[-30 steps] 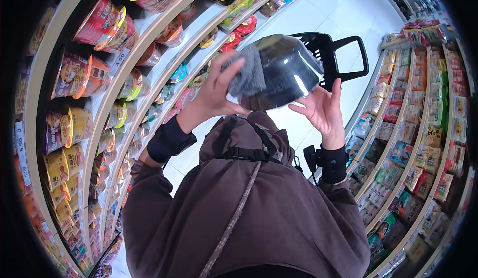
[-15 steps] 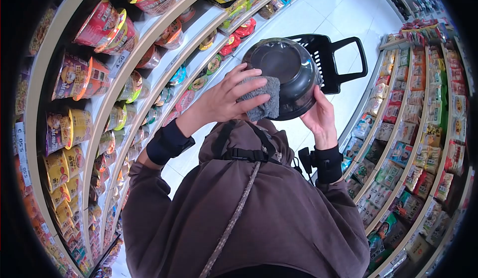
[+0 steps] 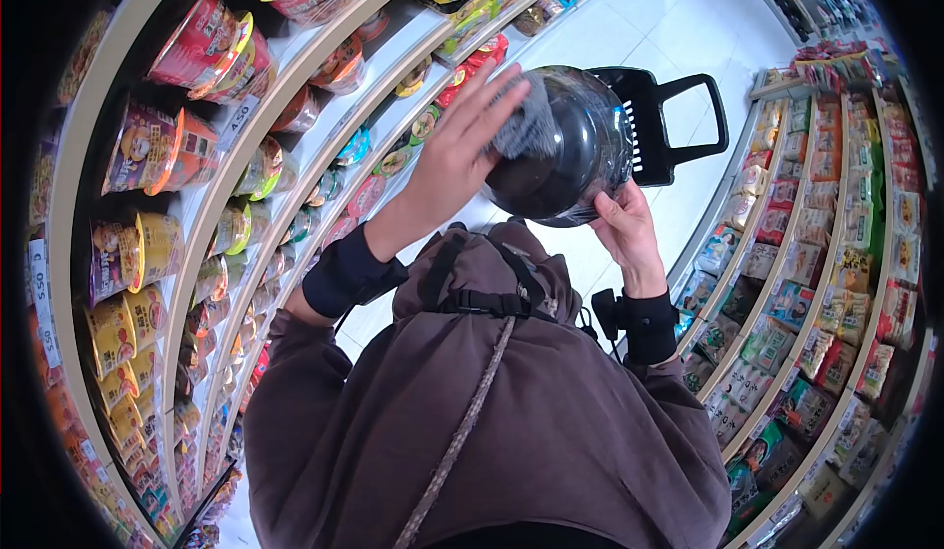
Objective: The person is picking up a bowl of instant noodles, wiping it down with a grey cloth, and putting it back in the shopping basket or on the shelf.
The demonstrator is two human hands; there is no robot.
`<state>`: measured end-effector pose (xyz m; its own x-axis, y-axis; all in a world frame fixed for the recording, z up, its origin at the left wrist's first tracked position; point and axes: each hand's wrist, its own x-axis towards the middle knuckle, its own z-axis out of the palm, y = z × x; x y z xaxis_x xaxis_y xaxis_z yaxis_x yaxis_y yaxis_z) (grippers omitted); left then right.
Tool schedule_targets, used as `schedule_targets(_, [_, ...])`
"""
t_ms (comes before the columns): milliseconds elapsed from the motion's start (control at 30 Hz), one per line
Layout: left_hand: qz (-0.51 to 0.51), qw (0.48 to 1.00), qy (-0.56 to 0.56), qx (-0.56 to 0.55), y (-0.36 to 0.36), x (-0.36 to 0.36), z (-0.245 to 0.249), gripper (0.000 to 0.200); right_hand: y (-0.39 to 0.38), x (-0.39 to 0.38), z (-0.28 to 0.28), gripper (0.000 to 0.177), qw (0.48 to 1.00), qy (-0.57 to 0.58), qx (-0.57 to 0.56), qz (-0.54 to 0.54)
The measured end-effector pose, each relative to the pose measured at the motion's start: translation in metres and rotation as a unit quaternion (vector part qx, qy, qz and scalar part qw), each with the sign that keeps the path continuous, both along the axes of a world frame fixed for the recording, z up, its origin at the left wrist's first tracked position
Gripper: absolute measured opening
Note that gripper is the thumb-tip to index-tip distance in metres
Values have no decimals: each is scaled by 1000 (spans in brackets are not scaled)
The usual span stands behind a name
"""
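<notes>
A round black bowl-shaped container [image 3: 575, 151] with a shiny, clear-looking outer layer is tilted in front of my chest. My right hand [image 3: 627, 230] grips its lower right rim between thumb and fingers. A grey fuzzy cloth [image 3: 526, 121] lies against the container's upper left side, slightly blurred. My left hand [image 3: 462, 151] presses the cloth there, its fingers stretched out and pointing up, and the palm side is hidden.
A black basket [image 3: 644, 116] with a handle is on the white floor [image 3: 600, 18] behind the container. Shelves of cup noodles [image 3: 157, 244] curve along the left. Shelves of packaged goods [image 3: 796, 303] line the right.
My left hand and the cloth have moved up along the container's left side. The container has tilted and shifted slightly, and my right hand's thumb now lies across its lower rim.
</notes>
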<state>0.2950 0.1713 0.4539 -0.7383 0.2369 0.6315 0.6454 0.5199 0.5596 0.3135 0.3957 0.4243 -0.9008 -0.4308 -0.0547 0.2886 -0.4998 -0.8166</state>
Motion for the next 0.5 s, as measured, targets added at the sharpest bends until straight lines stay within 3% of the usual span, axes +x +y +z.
schedule_targets(67, [18, 999, -32, 37, -2, -5, -7, 50, -1, 0, -1, 39, 1000, -1, -5, 1])
schedule_targets(133, [83, 978, -125, 143, -8, -11, -20, 38, 0, 0, 1, 40, 1000, -5, -7, -3])
schedule_targets(367, [1, 949, -250, 192, -17, -28, -5, 35, 0, 0, -2, 44, 996, 22, 74, 43])
schedule_targets(433, [-72, 988, -130, 37, -13, -32, 9, 34, -8, 1, -1, 45, 995, -1, 87, 55])
schedule_targets(500, [-92, 990, -111, -1, -7, -33, 17, 34, -14, 3, -3, 45, 993, -9, 97, 61])
